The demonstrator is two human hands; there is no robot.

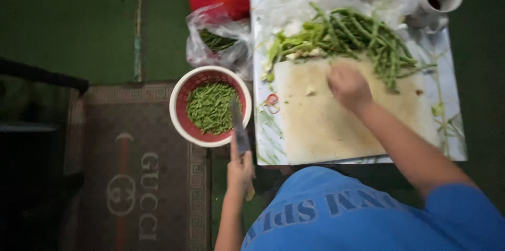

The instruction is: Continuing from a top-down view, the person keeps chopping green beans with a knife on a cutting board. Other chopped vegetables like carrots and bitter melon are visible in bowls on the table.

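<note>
Your left hand (240, 169) grips a knife (239, 127), blade pointing to twelve o'clock over the red colander (181, 90) of cut green beans (212, 107), likely so pieces drop straight in. At three o'clock lies the cutting board (326, 124) on the counter (451, 98). Your right hand (348, 87) looks curled, perhaps gathering whole long beans (363, 38) piled at its twelve o'clock edge, within reach.

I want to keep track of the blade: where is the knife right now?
In the head view the knife is in the left hand, left of the cutting board, its blade over the near rim of the red colander of cut beans.
</note>
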